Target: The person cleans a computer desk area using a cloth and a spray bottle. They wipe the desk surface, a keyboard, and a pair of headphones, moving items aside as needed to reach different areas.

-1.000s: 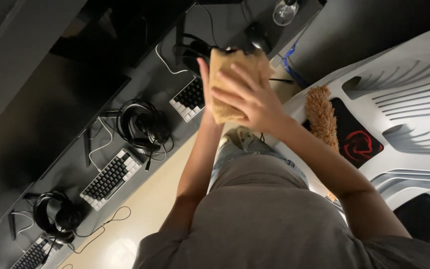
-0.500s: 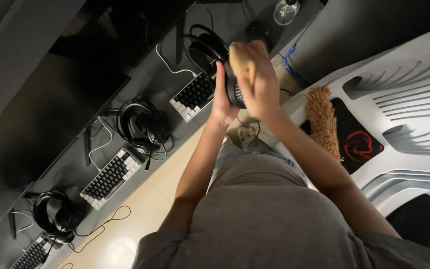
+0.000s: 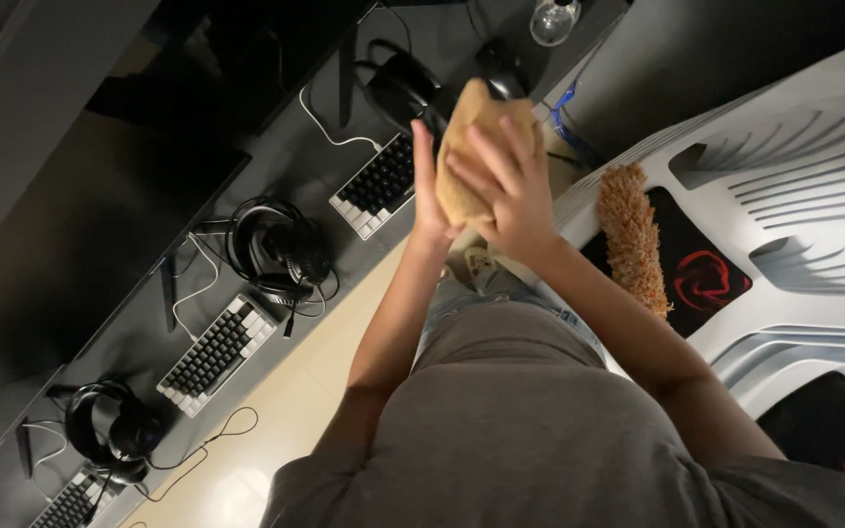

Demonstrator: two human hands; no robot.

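My two hands are raised in front of me and pressed together around a tan cloth [image 3: 464,132]. My left hand [image 3: 426,191] backs the cloth from the left with its fingers straight up. My right hand [image 3: 503,186] covers the cloth's front with fingers spread. The cloth hides part of a black headset [image 3: 405,86] and the right end of a black-and-white keyboard [image 3: 374,186] on the dark desk [image 3: 286,161] below.
Along the desk lie more keyboards [image 3: 215,354] and headsets [image 3: 281,252] with cables, a black mouse [image 3: 503,66] and a glass [image 3: 552,20]. A fluffy orange duster [image 3: 633,235] rests on a white chair [image 3: 794,196] at the right. Pale floor shows by my legs.
The cloth was spread flat a second ago. It has since been bunched between both hands, which shifted slightly and now hold it upright over the keyboard's end.
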